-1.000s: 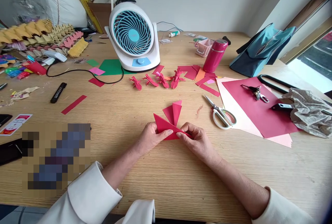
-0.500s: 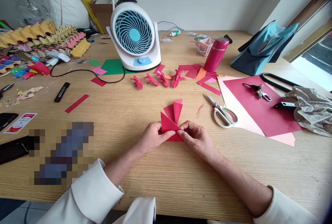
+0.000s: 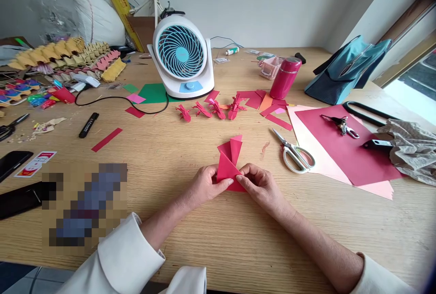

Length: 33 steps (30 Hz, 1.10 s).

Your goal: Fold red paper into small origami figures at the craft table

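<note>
A folded red paper (image 3: pixel 226 168) with a pointed flap is held between both hands near the middle of the wooden table. My left hand (image 3: pixel 209 183) pinches its left side, thumb on top and fingers behind. At the paper's right corner, my right hand (image 3: pixel 260 186) grips it between thumb and bent fingers. More folded red paper (image 3: pixel 235 149) stands up just behind the flap. Several small red folded figures (image 3: pixel 217 109) lie in a row farther back. White-handled scissors (image 3: pixel 297 157) rest to the right of my right hand.
A white fan (image 3: pixel 182 56) stands at the back. Right of it are a pink bottle (image 3: pixel 285 78), a teal bag (image 3: pixel 344 74) and a large red sheet (image 3: pixel 354 158) with keys. On the left lie a black marker (image 3: pixel 89 125), a red strip (image 3: pixel 106 139) and phones.
The whole view has shifted slightly, so things appear a little lower and farther right. Both hands keep their hold on the paper, whose front flap now looks narrower and more upright.
</note>
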Motion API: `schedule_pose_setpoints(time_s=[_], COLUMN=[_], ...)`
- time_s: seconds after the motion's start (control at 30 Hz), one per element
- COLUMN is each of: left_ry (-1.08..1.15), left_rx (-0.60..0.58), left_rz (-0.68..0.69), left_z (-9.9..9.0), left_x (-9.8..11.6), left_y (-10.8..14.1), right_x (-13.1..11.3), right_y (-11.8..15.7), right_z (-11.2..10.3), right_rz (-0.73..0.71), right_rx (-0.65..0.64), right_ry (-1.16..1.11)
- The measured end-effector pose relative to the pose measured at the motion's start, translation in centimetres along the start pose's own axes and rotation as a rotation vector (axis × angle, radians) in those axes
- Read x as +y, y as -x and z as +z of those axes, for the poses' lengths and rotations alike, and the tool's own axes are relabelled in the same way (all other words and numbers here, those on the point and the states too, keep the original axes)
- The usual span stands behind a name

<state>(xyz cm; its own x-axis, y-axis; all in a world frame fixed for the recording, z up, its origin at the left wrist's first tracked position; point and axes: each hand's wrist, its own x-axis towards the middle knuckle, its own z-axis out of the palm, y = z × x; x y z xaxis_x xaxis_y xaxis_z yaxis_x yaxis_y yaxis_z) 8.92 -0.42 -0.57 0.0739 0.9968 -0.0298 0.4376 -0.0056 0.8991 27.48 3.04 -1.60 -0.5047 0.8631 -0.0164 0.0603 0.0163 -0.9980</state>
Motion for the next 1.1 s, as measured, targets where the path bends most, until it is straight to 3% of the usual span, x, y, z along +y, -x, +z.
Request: schedule_pose_setpoints(time_s=[0.33,0.87,1.1], left_ry=[0.038,0.413,0.445], left_rx=[-0.015,0.061,0.111], left_rz=[0.001,-0.113,-0.103], left_z=[-0.2,-0.8,-0.8], left_x=[-0.2,-0.3,-0.3], left_y=[0.0,-0.2,-0.3], right_x=[-0.7,-0.4,-0.8], right_y=[0.3,0.2,0.1], right_z=[0.2,-0.2,-0.5], right_rz=[0.007,0.009,0.003], right_rx=[-0.031,0.108,0.135], right_ry=[0.085,0.013,-0.018])
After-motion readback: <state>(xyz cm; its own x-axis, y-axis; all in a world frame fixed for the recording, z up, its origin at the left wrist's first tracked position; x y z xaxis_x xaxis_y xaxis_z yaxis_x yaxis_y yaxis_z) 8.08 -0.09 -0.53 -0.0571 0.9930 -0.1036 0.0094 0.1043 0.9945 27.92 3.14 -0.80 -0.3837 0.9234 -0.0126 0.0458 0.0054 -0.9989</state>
